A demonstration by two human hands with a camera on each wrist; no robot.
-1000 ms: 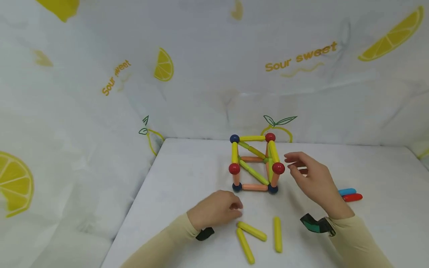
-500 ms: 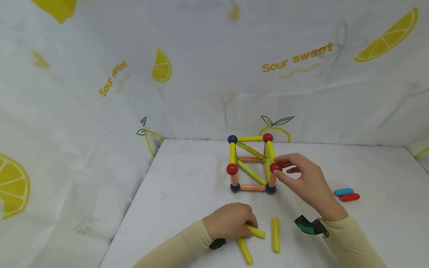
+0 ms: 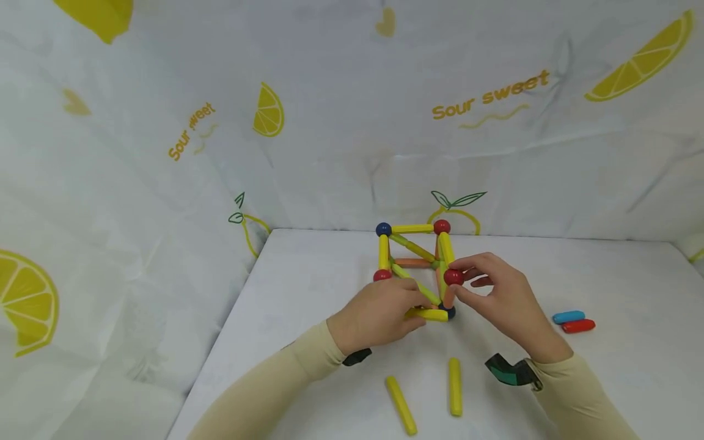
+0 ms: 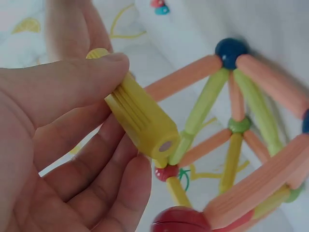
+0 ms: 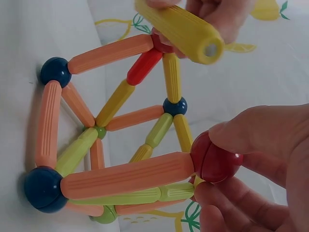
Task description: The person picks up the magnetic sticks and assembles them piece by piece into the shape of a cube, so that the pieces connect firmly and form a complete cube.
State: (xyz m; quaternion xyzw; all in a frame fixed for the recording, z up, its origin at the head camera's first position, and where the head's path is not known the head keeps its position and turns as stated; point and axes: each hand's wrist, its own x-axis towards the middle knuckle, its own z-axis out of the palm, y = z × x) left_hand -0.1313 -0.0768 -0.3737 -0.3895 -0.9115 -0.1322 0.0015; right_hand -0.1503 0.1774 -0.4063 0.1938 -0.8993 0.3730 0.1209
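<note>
A cube-shaped frame of magnetic rods and balls (image 3: pixel 412 229) stands on the white table, its bottom and upright rods orange and its top rods yellow. Green and yellow diagonals cross its sides. My left hand (image 3: pixel 379 311) pinches a yellow magnetic rod (image 4: pixel 142 113) between thumb and fingers, just in front of the cube and apart from the balls in the right wrist view. At the front right top corner, my right hand (image 3: pixel 500 299) holds a red ball (image 5: pixel 215 157) between thumb and fingers. The left hand hides part of the cube's front left side in the head view.
Two loose yellow rods, one at left (image 3: pixel 401 405) and one at right (image 3: pixel 455 387), lie in front of the hands. Farther right are a blue rod (image 3: pixel 569 316) and a red rod (image 3: pixel 579 326). A lemon-printed white sheet (image 3: pixel 330 153) rises behind the table.
My left hand has picked up one yellow rod from the table and carried it up to the cube's front. The right hand moved left and took hold of the red corner ball.
</note>
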